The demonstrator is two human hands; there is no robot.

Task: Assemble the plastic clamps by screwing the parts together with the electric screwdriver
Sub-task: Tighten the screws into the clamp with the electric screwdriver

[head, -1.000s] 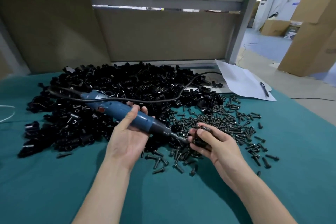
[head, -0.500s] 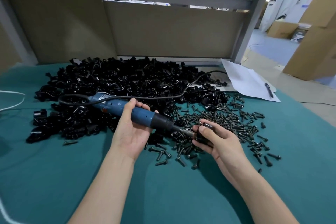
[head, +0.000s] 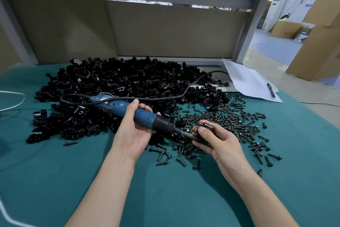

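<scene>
Left hand (head: 134,134) around electric screwdriver (head: 144,116)

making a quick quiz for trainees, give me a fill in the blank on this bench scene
The left hand grips the electric screwdriver, whose body is ____.
The right hand pinches a small part over the scattered ____.
A pen lies on the white ____.
Missing: blue; screws; paper.
</scene>
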